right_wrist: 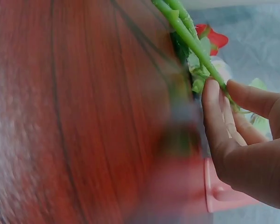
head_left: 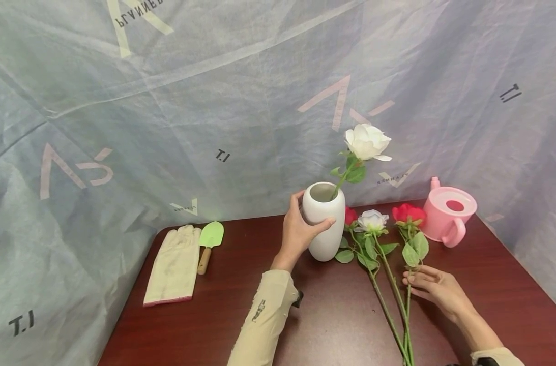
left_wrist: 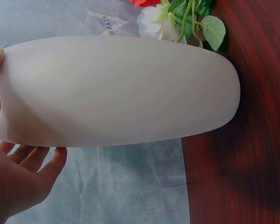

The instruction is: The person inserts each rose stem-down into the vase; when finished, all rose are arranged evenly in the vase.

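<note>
My left hand [head_left: 298,231] grips the upper part of a white vase [head_left: 327,229], thumb across its front and fingers around the far side. A single white rose [head_left: 367,142] stands in the vase, leaning right. On the right, my right hand [head_left: 442,292] pinches the green stem of a red rose [head_left: 409,214] between thumb and fingers. Close to it on the table lie a pale white rose [head_left: 373,221] and another red rose [head_left: 350,216], partly hidden behind the vase. In the right wrist view, the pinched stem [right_wrist: 196,44] passes between thumb and forefinger.
A pink watering can [head_left: 447,211] stands at the back right, near the red rose's head. Off to the left, cream gloves [head_left: 173,267] lie beside a small green trowel [head_left: 211,236] with a wooden handle. Grey printed cloth [head_left: 241,101] hangs behind the dark red table [head_left: 342,325].
</note>
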The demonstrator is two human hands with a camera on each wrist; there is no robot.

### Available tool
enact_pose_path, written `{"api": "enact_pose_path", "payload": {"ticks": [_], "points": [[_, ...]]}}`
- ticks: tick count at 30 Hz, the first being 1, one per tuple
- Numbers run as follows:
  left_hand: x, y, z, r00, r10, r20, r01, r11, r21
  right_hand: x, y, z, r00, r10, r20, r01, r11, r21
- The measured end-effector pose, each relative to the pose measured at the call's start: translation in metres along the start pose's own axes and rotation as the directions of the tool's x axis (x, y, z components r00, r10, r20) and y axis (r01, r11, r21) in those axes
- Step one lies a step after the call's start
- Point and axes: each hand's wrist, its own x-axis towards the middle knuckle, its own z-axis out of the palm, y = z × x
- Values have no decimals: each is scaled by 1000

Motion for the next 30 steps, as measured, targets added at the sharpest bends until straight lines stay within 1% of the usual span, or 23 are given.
{"api": "enact_pose_path", "payload": {"ticks": [2,6,10,13,20,22,24,26,27,30], "points": [[0,0,0,1000,-2,1,2,1000,6,-2,-1,-1,1000,-26,-17,26,1000,-3],[0,-1,0,1000,-6,0,6,1000,8,-4,-5,-2,993,-102,-50,100,994,-42],[0,-1,0,1000,-4,-3,4,1000,-3,-5,-13,1,985,-160,-61,158,987,-32],[0,0,0,1000,-4,-3,4,1000,-11,-7,-19,3,981,-180,-65,179,983,-33],[0,1,1,1000,-9,4,9,1000,-28,-8,-29,1,974,-218,-64,207,968,-144],[0,2,1,1000,-10,2,10,1000,-29,-8,-31,0,973,-221,-70,210,969,-133],[0,2,0,1000,-11,1,11,1000,-29,-7,-33,-1,973,-218,-74,213,975,-69],[0,2,0,1000,-10,1,10,1000,-28,-7,-34,-2,976,-207,-68,209,977,32],[0,1,0,1000,-10,0,10,1000,-28,-7,-34,-3,978,-199,-55,204,974,96],[-1,1,-1,1000,-10,1,10,1000,-24,-6,-34,-4,988,-156,-18,156,962,223]]}}
